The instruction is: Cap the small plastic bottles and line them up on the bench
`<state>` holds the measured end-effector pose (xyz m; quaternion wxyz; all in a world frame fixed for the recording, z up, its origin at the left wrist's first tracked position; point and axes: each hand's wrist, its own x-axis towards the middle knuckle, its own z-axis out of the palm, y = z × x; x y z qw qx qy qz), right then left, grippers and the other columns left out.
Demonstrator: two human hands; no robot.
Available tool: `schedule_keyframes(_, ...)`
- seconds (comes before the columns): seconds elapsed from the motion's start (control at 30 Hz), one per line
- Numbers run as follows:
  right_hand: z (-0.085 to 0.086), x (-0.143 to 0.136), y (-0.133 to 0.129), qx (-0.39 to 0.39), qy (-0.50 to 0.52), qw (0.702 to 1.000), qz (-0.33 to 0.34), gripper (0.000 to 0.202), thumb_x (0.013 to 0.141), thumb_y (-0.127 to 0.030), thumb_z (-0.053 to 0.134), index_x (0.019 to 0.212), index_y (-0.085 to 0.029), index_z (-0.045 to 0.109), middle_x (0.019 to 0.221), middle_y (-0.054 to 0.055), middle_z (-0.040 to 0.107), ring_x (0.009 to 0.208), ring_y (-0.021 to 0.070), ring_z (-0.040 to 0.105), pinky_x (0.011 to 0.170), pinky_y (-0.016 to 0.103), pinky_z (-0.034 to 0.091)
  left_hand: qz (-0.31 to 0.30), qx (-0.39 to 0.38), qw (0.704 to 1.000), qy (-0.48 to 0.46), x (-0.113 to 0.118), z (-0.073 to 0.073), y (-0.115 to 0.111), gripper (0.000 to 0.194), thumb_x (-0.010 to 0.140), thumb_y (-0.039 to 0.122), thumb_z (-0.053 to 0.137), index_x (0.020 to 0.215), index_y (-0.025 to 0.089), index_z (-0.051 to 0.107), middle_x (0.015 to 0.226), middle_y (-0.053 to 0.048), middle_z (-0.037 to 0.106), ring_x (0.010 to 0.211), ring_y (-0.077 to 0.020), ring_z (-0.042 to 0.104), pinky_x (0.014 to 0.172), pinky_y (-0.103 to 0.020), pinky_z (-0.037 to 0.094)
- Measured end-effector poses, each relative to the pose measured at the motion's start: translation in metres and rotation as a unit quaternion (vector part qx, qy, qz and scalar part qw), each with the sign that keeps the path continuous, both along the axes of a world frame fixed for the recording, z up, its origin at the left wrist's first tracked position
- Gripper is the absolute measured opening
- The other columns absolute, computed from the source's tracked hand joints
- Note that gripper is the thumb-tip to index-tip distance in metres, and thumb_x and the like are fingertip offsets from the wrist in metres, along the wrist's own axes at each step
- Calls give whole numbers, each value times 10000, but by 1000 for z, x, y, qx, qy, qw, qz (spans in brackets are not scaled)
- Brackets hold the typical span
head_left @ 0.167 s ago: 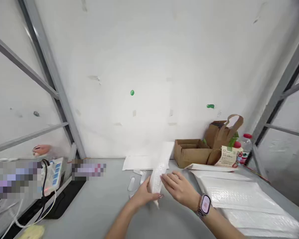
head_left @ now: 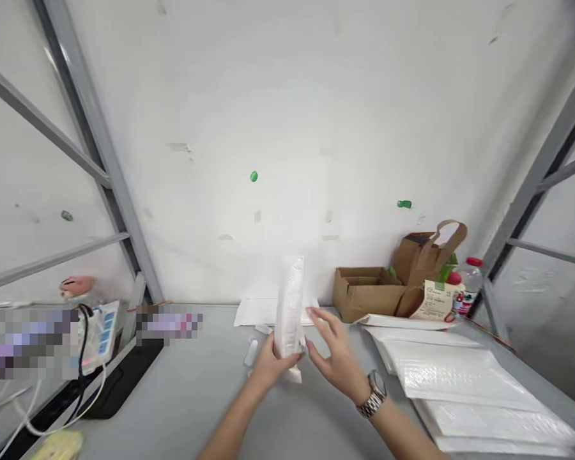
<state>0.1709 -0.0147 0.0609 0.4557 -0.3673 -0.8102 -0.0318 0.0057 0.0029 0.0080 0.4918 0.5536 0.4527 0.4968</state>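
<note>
Because white packet (head_left: 289,306) now stands straighter at frame's lower centre, with right hand (head_left: 334,358) spread loose beside it, we judge left hand (head_left: 267,368), gripping its lower end, alone steadies it above surface (head_left: 182,390).

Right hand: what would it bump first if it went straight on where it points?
The right hand would probably meet the white packet that the left hand holds, though depth is unclear.
</note>
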Motion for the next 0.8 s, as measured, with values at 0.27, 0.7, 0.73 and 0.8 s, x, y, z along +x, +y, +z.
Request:
schedule_keyframes(0.27,-20,-41,36,-297,275,913,51,419,718,-412,607,1056,-166,576,1053,108,608,960,252,563,727,342,493,76,132,968,199,-13,-7,11,778,562,286,709,1262,197,381,1251,-105,520,1143,-273,467,944,-391,362)
schedule_keyframes(0.7,11,-17,41,-215,292,931,-32,394,826,-465,434,554,-183,479,631,-25,437,586,118,412,566,248,357,115,96,909,388,-16,-10,12,1000,543,383,703,1356,160,164,1315,-132,442,1240,-281,353,988,-400,283)
schedule_keyframes(0.73,12,-16,40,-216,298,929,-39,394,825,-469,433,553,-184,461,621,-30,418,581,116,398,557,245,346,116,90,909,391,-16,-9,12,1018,537,389,704,1360,153,153,1323,-135,432,1246,-282,344,992,-397,279)
schedule_keyframes(0.8,15,-14,39,-219,311,924,-43,386,823,-476,433,574,-182,460,626,-30,417,594,118,393,559,243,338,116,78,907,398,-16,-8,12,1045,527,405,704,1366,137,140,1350,-146,396,1261,-286,318,1003,-392,266)
